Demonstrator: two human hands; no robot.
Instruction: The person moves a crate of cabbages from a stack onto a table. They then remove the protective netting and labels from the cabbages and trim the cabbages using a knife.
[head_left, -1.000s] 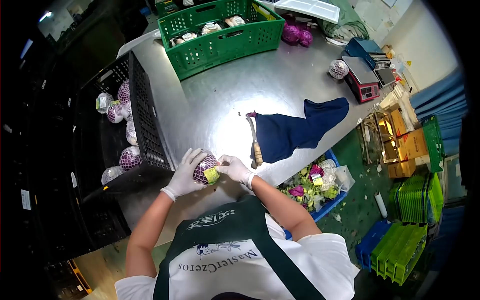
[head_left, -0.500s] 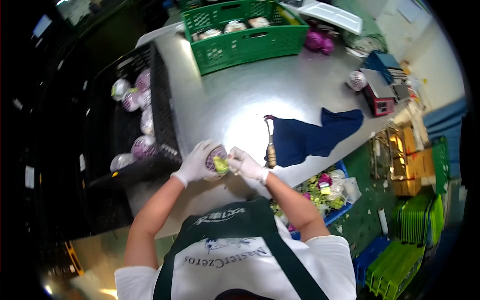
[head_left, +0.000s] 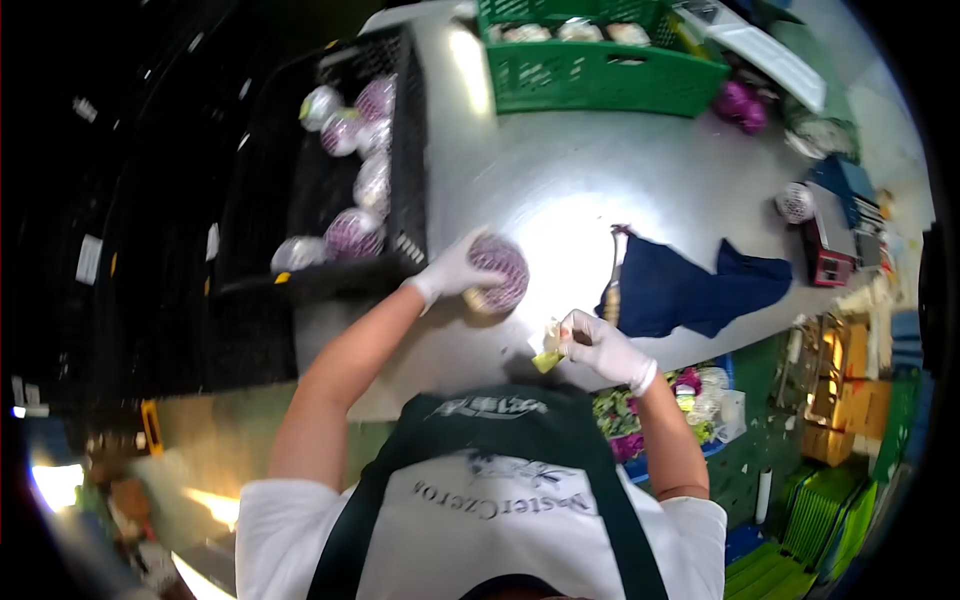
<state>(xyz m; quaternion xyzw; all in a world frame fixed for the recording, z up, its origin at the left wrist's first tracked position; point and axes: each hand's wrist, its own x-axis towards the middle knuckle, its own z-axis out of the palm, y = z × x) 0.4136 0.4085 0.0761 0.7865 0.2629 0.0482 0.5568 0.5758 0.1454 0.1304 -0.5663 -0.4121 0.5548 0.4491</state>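
Observation:
A round purple item in white netting (head_left: 499, 273) is gripped by my gloved left hand (head_left: 455, 272) over the metal table. My gloved right hand (head_left: 602, 350) pinches a crumpled yellow-and-white label (head_left: 546, 350), apart from the round item. Right of it lies a dark blue cloth (head_left: 690, 290), with a wooden-handled knife (head_left: 613, 292) along its left edge, partly blurred. To the left, a black crate (head_left: 408, 150) holds several similar netted round items (head_left: 353, 232).
A green crate (head_left: 600, 82) with wrapped items stands at the table's back. At the right are a scale (head_left: 830, 235) and another netted ball (head_left: 795, 203). Below the table's right edge, a blue bin (head_left: 728, 375) holds leafy scraps.
The yellow label has come off the round item and is in my right hand, which has moved away to the right. The camera view has turned, shifting the table contents rightward.

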